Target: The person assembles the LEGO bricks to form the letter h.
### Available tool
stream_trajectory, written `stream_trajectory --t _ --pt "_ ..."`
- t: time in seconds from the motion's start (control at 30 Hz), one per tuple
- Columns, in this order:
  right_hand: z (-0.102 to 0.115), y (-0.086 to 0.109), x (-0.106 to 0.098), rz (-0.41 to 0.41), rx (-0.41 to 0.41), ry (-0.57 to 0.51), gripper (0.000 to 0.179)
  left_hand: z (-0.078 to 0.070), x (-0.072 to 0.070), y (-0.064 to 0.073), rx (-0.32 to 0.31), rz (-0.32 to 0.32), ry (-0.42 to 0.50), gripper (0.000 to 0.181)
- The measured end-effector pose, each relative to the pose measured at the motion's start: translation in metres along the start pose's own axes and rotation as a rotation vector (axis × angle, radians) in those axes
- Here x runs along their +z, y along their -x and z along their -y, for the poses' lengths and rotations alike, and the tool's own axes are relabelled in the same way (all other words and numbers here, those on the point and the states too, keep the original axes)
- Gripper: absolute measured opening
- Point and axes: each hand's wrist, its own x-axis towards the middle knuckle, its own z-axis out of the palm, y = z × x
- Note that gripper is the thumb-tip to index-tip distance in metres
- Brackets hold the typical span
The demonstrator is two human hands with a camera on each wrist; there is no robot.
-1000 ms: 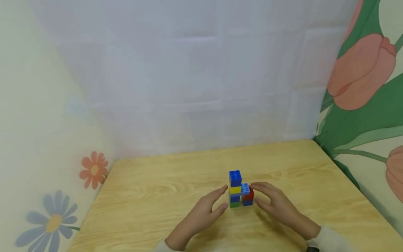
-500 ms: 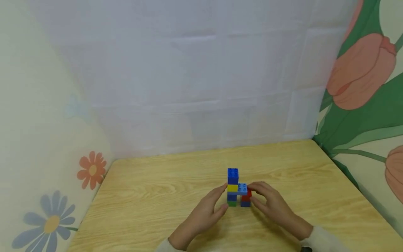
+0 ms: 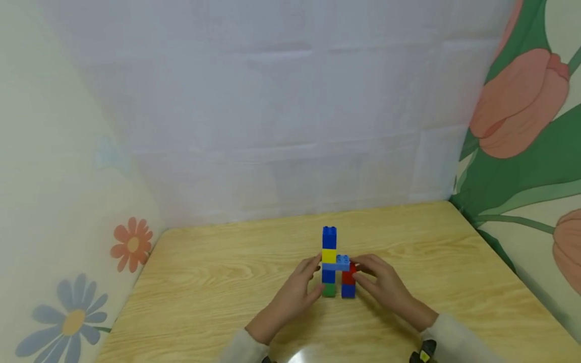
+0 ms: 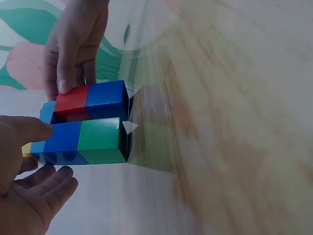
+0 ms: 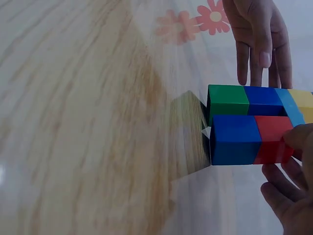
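A small structure of toy building bricks stands between the hands in the head view. Its taller column runs green, blue, light blue, yellow and dark blue from bottom to top. The light blue brick bridges across to a shorter column, a red brick over a blue brick. My left hand holds the taller column from the left, thumb near the lower blue brick. From the right, my right hand pinches the red brick, its thumb on the near face. Whether the base touches the table I cannot tell.
The wood-grain table extends around the hands. A white cloth hangs behind it. Walls painted with flowers and tulips flank the table on both sides.
Both hands have closed in on the bricks and now hold them. The structure has moved slightly left, and its top sits higher in view, with more front face and fewer studs showing.
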Motion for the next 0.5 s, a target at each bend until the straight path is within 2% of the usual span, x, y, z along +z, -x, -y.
stream_trajectory --t 0.17,0.33,0.5 --pt "-0.001 -0.005 0.005 0.013 0.056 -0.057 0.030 0.008 -0.001 -0.008 0.006 -0.013 0.001 0.070" --pt "-0.007 -0.009 0.010 -0.003 0.042 -0.063 0.032 0.013 0.000 -0.014 0.010 -0.033 -0.015 0.074" --pt "-0.012 -0.014 0.014 0.014 0.036 -0.076 0.037 0.016 0.000 -0.017 -0.040 -0.053 -0.014 0.075"
